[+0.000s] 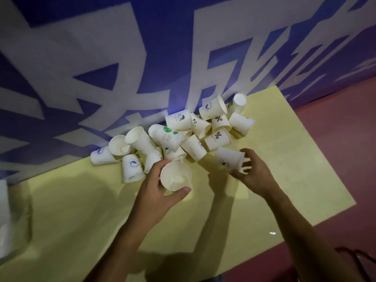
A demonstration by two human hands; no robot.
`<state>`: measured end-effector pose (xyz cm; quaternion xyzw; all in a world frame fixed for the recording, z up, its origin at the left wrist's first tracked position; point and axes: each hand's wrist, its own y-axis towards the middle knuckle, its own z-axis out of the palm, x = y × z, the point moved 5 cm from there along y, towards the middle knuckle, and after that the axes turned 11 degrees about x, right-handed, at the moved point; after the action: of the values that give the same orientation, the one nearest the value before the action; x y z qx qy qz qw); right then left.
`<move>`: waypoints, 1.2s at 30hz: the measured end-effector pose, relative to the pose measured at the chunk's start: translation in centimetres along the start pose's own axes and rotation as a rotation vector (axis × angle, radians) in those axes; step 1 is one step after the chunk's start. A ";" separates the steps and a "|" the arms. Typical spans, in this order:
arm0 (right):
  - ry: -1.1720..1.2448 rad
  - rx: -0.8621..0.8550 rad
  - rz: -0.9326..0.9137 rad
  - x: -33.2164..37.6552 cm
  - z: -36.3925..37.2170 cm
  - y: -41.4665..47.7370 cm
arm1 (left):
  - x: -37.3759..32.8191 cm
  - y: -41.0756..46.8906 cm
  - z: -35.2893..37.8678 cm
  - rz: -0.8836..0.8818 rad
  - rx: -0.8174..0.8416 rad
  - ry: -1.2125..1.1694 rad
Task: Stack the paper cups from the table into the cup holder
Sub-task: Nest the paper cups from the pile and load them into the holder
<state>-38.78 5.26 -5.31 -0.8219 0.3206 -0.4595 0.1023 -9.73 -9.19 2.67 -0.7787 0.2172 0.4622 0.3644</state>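
Several white paper cups [173,137] lie in a loose pile on the yellow table [81,200] against the wall, most tipped over, some printed with small logos. My left hand [154,188] grips one upright cup [176,176] by its side, mouth open toward me, just in front of the pile. My right hand [254,174] holds another cup [228,158] lying on its side at the pile's right edge, fingers at its rim. A white object [4,216], possibly the cup holder, shows blurred at the far left edge.
A blue wall [142,58] with large white lettering rises directly behind the pile. The table's right edge drops to a dark red floor [335,139]. A small white scrap [272,233] lies on the floor near the table corner.
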 end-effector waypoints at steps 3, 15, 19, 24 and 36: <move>0.115 -0.062 -0.025 4.8 2.7 -4.2 | 2.1 -3.0 -3.6 -0.008 -0.074 -0.028; 0.208 -0.011 -0.377 31.2 28.5 -14.9 | 14.2 -22.4 -25.6 0.061 -0.287 -0.081; 0.268 0.064 -0.377 37.5 38.8 -17.6 | 19.3 -29.7 -34.0 0.068 -0.401 -0.069; 0.301 0.153 -0.385 43.7 48.5 -20.7 | 24.6 -37.1 -41.6 0.078 -0.574 -0.042; 0.305 0.114 -0.404 49.5 55.5 -22.3 | 32.1 -38.0 -49.0 -0.075 -0.778 0.050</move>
<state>34.86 -15.22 8.30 -0.7834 0.1351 -0.6066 0.0051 58.78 -22.60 3.45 -0.8771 0.0059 0.4772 0.0533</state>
